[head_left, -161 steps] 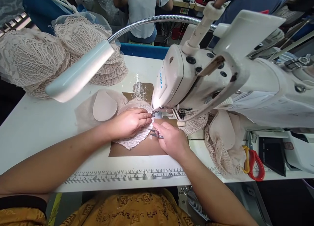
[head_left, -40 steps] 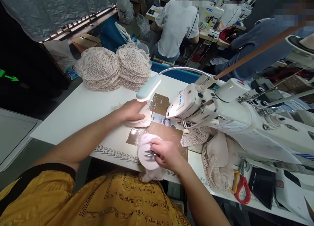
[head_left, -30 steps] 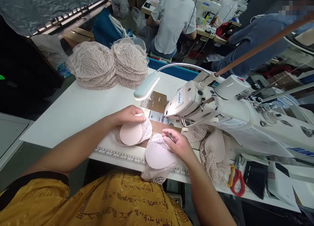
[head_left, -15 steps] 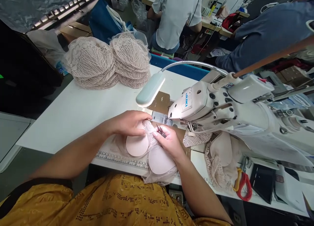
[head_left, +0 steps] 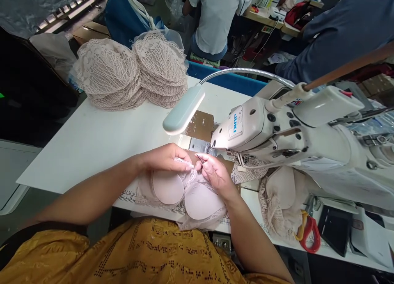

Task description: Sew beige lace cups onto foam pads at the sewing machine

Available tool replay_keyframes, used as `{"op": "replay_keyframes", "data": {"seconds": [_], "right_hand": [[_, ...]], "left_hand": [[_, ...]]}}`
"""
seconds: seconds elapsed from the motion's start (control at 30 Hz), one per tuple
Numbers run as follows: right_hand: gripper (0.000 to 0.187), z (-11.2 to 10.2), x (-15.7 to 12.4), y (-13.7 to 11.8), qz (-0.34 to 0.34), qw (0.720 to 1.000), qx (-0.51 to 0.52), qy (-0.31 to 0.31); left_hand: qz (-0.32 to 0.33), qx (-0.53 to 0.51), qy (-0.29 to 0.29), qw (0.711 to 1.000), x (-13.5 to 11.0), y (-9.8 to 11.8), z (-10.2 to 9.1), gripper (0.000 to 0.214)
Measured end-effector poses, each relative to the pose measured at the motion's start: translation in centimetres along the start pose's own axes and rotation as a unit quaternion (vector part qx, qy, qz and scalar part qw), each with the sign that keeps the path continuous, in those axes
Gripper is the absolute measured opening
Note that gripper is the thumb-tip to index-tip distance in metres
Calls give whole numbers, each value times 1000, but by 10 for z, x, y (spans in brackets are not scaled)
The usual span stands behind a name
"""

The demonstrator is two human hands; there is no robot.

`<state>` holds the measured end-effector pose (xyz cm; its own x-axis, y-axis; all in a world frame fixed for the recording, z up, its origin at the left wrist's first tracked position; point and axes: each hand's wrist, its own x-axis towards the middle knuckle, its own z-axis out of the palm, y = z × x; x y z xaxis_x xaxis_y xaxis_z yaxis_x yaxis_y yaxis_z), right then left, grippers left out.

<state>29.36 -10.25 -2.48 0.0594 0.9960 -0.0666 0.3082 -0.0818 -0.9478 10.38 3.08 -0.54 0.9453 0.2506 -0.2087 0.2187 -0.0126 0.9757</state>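
A pale pink lace bra (head_left: 203, 202) lies at the table's front edge, the smooth inner sides of its cups facing up. My left hand (head_left: 168, 157) pinches the lace edge above the left cup. My right hand (head_left: 215, 175) is closed on small dark thread snips (head_left: 200, 158), whose tips point up and left beside the lace at the middle of the bra. Both hands are close together, just in front of the sewing machine (head_left: 243, 124) and its needle area. The snips' handles are mostly hidden in my right palm.
Stacked lace cups (head_left: 107, 74) stand at the back left. A lamp (head_left: 184, 109) on a bendy neck hangs over the work. More lace pieces (head_left: 280, 198), red-handled scissors (head_left: 310, 234) and a dark phone-like device (head_left: 335, 228) lie at right. Two people (head_left: 212, 21) are beyond the table.
My left hand has shifted to the lace near the bra's middle. My right hand has turned, tilting the snips up and leftward. The cups lie flatter and closer together; the view has shifted slightly.
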Motion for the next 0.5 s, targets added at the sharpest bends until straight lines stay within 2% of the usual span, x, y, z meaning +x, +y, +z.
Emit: {"op": "replay_keyframes", "data": {"seconds": [0.13,0.3,0.5], "right_hand": [[41,-7,0,0,15,999,15,-42],[32,-4,2,-8,8,999,8,-47],[24,2,2,-13,-14,999,-4,-51]], "left_hand": [[-18,-37,0,999,1,-1,1,21],[-50,-59,30,997,2,-1,2,22],[-51,-61,28,996,5,-3,4,25]]}}
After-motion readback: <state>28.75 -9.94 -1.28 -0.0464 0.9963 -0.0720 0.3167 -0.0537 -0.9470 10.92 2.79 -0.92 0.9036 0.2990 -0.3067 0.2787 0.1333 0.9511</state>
